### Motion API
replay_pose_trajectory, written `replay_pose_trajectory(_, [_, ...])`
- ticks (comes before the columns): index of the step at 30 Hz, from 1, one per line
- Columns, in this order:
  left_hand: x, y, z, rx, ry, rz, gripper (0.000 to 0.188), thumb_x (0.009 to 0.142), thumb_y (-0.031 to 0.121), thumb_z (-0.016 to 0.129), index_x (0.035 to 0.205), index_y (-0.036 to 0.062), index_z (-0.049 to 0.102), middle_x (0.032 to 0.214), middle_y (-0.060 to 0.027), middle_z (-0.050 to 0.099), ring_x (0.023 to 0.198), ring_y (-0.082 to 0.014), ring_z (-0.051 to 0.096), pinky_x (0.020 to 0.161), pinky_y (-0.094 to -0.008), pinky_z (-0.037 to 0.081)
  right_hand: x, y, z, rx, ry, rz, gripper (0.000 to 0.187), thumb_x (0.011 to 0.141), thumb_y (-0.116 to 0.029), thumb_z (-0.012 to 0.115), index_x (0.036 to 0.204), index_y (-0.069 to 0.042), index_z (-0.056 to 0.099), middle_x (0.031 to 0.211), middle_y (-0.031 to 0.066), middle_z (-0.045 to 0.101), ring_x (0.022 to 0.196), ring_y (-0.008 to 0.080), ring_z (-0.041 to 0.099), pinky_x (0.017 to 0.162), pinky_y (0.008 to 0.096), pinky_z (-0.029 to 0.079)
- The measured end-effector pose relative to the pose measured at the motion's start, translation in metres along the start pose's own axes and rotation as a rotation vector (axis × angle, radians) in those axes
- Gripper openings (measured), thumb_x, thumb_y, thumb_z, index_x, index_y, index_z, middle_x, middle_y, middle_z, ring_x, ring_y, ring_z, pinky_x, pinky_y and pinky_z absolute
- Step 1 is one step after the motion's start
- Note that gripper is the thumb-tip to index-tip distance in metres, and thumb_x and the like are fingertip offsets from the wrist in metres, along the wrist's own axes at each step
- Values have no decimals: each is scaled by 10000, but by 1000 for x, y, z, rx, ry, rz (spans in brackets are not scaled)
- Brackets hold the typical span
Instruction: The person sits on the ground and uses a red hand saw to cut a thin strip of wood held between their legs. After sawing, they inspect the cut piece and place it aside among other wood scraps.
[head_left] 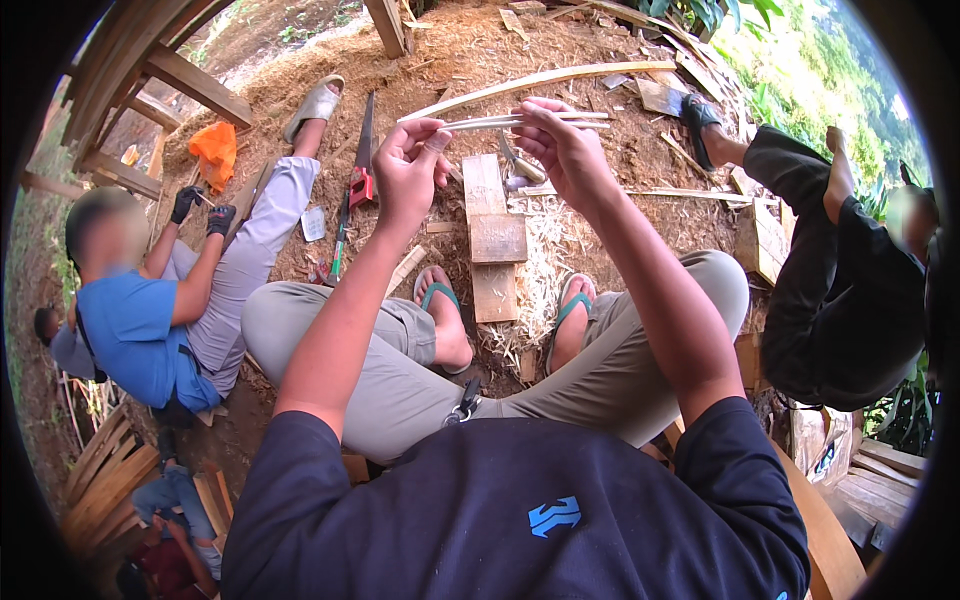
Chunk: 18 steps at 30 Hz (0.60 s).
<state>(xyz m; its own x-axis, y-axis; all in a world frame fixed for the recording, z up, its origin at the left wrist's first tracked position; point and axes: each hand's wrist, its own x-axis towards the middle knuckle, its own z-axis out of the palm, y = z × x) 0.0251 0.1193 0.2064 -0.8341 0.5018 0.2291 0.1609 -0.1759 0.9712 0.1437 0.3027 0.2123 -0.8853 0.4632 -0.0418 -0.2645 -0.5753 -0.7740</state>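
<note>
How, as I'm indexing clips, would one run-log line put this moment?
left hand: pinches pale strips | right hand: pinches same strips | red-handled saw: left of wooden block

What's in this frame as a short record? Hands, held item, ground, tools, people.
left hand: pinching the left end of thin pale sticks; hand raised
right hand: hand raised, gripping the same sticks nearer their right end
stick count: more than one, exact number unclear
between the feet: wooden blocks, wood shavings alongside
beyond hands: long curved wood strip on the ground
tool: red-handled handsaw, left of the left hand
others nearby: person in blue shirt, left; person in dark clothes, right
</note>
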Motion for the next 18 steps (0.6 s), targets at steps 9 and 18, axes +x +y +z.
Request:
replay_pose_trajectory(9, [1,0,-7,95,-48,-24,161,930,78,739,1055,-8,684,849,-66,731,613,-68,641,476,-199,473,3,-26,-9,-225,-185,-7,194,955,-54,684,1114,47,635,1091,168,703,958,207,726,879,279,622])
replay_pose_trajectory(18, [-4,4,-4,92,-71,-77,168,929,80,740,1059,-18,697,884,-87,754,626,-98,689,494,-205,506,-2,-35,-6,-389,-147,-109,209,949,-70,697,1112,52,648,1103,206,723,971,231,740,859,316,636])
